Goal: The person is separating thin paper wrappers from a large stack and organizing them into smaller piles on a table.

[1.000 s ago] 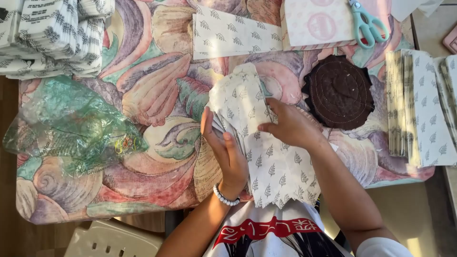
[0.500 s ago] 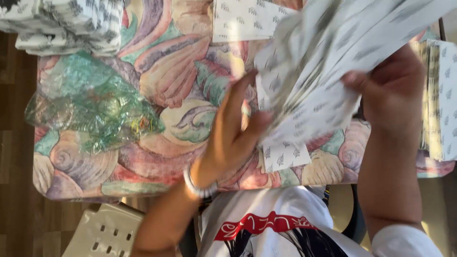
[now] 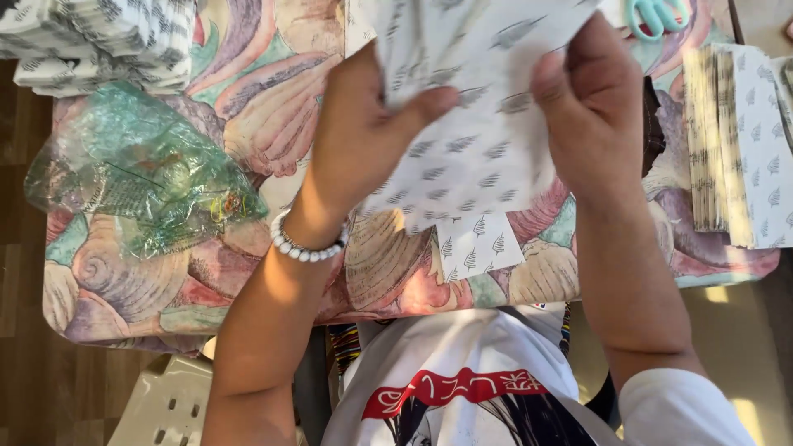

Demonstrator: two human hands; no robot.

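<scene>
A white paper sheet printed with small grey leaf motifs (image 3: 479, 140) is held up off the table, close under the camera, pinched from both sides. The left hand (image 3: 363, 132) grips its left edge, the thumb pressed over the front of the paper and the other fingers hidden behind it. The right hand (image 3: 591, 107) clamps the right edge, its fingers curled down over the front; its thumb cannot be seen. Both hands are closed on the sheet, neither is loose. The paper bends and folds between the two grips, and its lower corner hangs down below the fingers.

Just below that hanging corner, a smaller white piece of the same leaf-printed paper (image 3: 477, 246) lies on the shell-patterned pink and green tablecloth (image 3: 248, 116). A white bead bracelet (image 3: 307, 245) sits on the left wrist.

Well to the left of the left-hand fingers lies a crumpled translucent green plastic bag (image 3: 140, 177), and beyond it, at the far corner, a stack of folded leaf-printed paper (image 3: 99, 37). To the right of the right-hand fingers stands a row of folded printed paper pieces set on edge (image 3: 735, 140). Above the right-hand fingers, a pair of pale turquoise-handled scissors (image 3: 657, 12) peeks in at the table's far side.

The sheet looks thin and is already buckled, so a pull by the two hands in opposite directions could tear it or set a crease in the wrong place. The small piece beneath could be swept off the near table edge if the hanging corner brushes it.
</scene>
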